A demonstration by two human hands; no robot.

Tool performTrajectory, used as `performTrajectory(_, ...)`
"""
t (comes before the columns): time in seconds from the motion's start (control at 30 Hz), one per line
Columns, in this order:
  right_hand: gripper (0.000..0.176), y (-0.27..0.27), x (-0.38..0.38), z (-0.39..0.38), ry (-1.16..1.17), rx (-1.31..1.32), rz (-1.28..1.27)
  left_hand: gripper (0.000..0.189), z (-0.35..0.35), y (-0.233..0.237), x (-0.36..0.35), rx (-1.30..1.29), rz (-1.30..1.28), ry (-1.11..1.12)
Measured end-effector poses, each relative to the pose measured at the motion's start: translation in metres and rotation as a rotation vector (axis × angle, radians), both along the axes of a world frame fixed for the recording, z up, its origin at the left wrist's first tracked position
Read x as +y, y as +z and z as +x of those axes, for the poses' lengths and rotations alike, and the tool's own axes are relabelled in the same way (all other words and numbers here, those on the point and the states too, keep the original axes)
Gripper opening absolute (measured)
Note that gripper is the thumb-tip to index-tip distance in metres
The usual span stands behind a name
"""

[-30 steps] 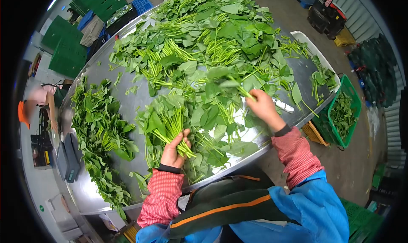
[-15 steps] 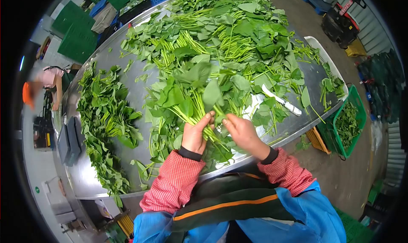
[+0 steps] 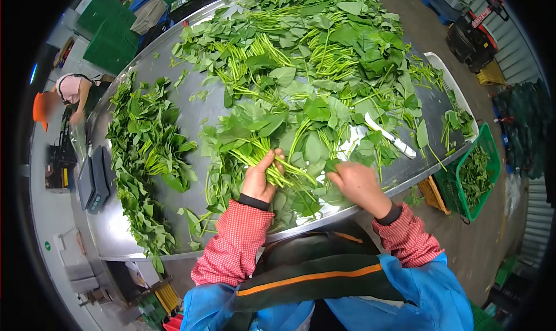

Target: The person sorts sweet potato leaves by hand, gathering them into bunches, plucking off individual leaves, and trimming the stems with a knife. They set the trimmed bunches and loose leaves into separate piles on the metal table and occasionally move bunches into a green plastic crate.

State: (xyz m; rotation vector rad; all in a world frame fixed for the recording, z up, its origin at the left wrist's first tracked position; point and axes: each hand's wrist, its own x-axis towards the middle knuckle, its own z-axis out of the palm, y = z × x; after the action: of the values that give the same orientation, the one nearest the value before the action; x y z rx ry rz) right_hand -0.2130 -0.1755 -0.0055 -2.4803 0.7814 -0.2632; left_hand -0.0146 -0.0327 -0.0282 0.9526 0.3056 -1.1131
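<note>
My left hand (image 3: 262,177) is closed around a bunch of leafy green stems (image 3: 246,152), whose leaves spread up and to the left while the cut ends point right. To its right, and apart from the bunch, my right hand (image 3: 360,183) is closed, with a dark green leaf (image 3: 332,165) at its fingertips. Its inner fingers are hidden from view. Loose leaves and stems lie beneath both hands. A knife with a white handle (image 3: 403,148) rests among greens to the right.
A large heap of greens (image 3: 324,47) covers the far part of the metal table (image 3: 202,108). A long row of bunches (image 3: 147,151) lies left, beside a dark flat device (image 3: 92,180). A green crate (image 3: 492,151) of leaves stands right. A co-worker (image 3: 72,90) is at far left.
My right hand has moved right and slightly down, away from the bunch, with a leaf at its fingers. My left hand still holds the bunch, now tilted more sideways.
</note>
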Motion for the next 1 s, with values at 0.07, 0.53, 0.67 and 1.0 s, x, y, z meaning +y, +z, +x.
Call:
performTrajectory(0.07, 0.034, 0.006, -0.001, 0.017, -0.017, 0.009, 0.237, 0.019, -0.003, 0.004, -0.002, -0.023, 0.007, -0.042)
performTrajectory(0.53, 0.021, 0.0, 0.0, 0.093, -0.053, -0.18, 0.412, 0.017, 0.004, 0.04, 0.006, -0.462, 0.072, -0.17)
performTrajectory(0.67, 0.021, 0.011, 0.016, 0.093, 0.123, -0.29, 0.271, 0.024, -0.003, 0.031, -0.003, -0.48, -0.034, -0.314)
performTrajectory(1.0, 0.048, 0.0, 0.017, 0.071, -0.172, -0.12, 1.507, 0.021, -0.006, 0.028, 0.004, -0.19, -0.108, -0.207)
